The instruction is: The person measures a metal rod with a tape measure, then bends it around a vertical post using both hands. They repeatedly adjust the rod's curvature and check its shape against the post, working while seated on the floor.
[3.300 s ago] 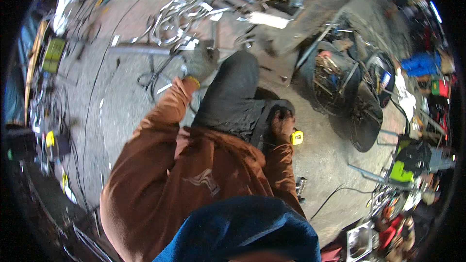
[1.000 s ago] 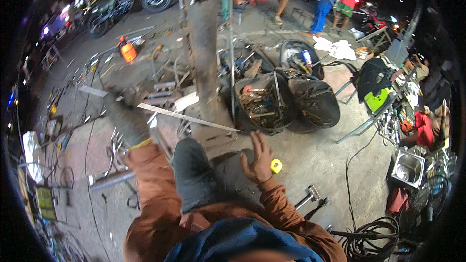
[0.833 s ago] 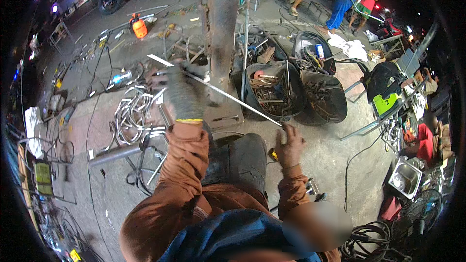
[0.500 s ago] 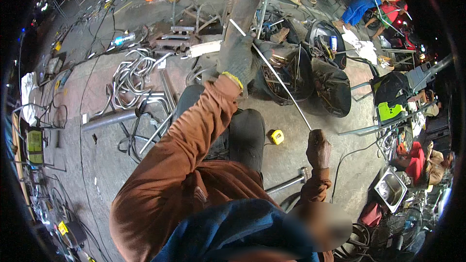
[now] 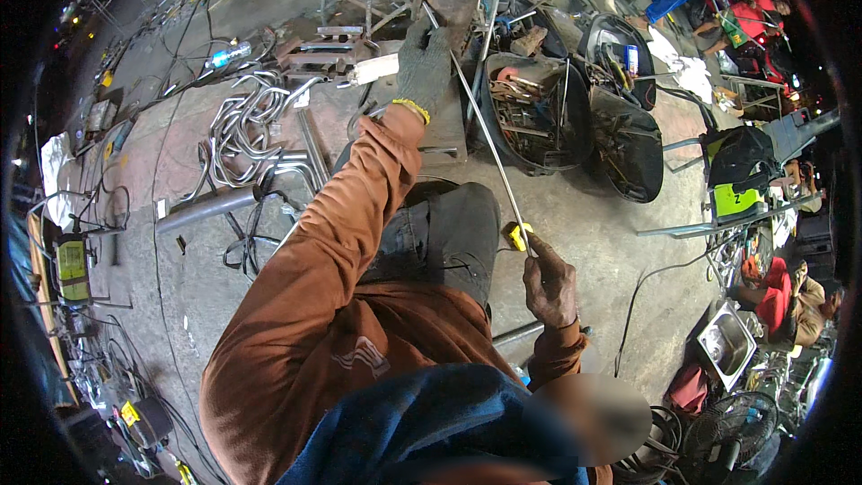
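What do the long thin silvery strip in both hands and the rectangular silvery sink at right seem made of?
Long thin silvery strip: probably metal, bare-looking, judging by the pale sheen along it.
Rectangular silvery sink: likely stainless steel, smooth, given its bright reflections.

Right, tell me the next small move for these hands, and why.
Probably ease the right hand slightly aside with its end of the metal strip, the gloved left hand steadying near the other end: the strip crosses the yellow tape measure in this view, though whether they touch is unclear.
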Available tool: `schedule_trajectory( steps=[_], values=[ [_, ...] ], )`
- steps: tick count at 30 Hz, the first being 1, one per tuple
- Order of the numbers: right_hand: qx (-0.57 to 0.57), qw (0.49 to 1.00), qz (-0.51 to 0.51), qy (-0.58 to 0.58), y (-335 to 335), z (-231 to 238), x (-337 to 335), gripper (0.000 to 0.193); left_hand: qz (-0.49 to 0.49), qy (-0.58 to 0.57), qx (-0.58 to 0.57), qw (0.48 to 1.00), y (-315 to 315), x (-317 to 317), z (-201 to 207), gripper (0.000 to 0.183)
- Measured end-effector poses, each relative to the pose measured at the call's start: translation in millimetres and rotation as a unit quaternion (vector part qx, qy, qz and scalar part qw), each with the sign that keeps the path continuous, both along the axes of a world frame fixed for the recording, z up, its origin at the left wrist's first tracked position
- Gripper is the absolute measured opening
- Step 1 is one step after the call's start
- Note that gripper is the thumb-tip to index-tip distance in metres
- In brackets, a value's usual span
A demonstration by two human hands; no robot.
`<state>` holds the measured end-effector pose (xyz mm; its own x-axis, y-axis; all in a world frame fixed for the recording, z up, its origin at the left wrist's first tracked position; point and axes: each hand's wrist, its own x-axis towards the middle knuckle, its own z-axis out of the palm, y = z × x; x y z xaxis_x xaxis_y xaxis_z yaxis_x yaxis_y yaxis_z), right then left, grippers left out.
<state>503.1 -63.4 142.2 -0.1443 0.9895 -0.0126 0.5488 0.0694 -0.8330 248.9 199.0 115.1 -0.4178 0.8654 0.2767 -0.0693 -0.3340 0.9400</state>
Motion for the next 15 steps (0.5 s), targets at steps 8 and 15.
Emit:
schedule_trajectory(
  steps=[8, 15],
  values=[
    [-0.054, 0.992, 0.011, 0.116, -15, -10, -18, 0.044, -0.001, 0.104, -0.085, 0.991, 17, -9, -4, 0.037],
    [-0.064, 0.972, 0.059, 0.218, 7, -21, 8, 0.062, 0.099, 0.163, -0.096, 0.977, 5, -5, 20, 0.047]
  ],
)
